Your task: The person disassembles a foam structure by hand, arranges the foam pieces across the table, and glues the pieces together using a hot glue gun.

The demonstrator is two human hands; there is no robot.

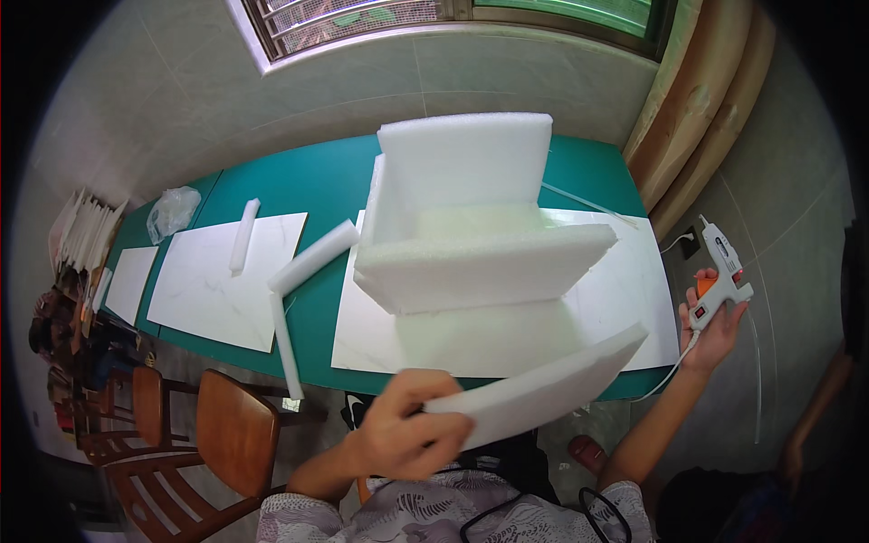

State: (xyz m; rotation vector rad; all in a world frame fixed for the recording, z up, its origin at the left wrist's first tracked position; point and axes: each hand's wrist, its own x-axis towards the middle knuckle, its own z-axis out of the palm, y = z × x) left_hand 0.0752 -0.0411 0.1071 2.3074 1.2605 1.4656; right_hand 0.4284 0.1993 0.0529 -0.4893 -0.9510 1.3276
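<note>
My left hand (412,425) is closed on the left end of a white foam panel (552,385), held tilted at the table's near edge. Out to the right, my right hand (711,330) grips a white hot glue gun (721,262) with an orange trigger, its nozzle pointing up and its cord hanging from the handle. Between them on the table stands a white foam box (489,271), made of upright panels and open at the top and right side. The foam panel in my left hand is apart from this box.
White marble-patterned boards (226,281) lie on the green table (317,172). Foam strips (315,258) rest left of the box, near a clear plastic bag (172,213). Wooden chairs (237,430) stand at the lower left. Another person's arm (819,407) shows at the right edge.
</note>
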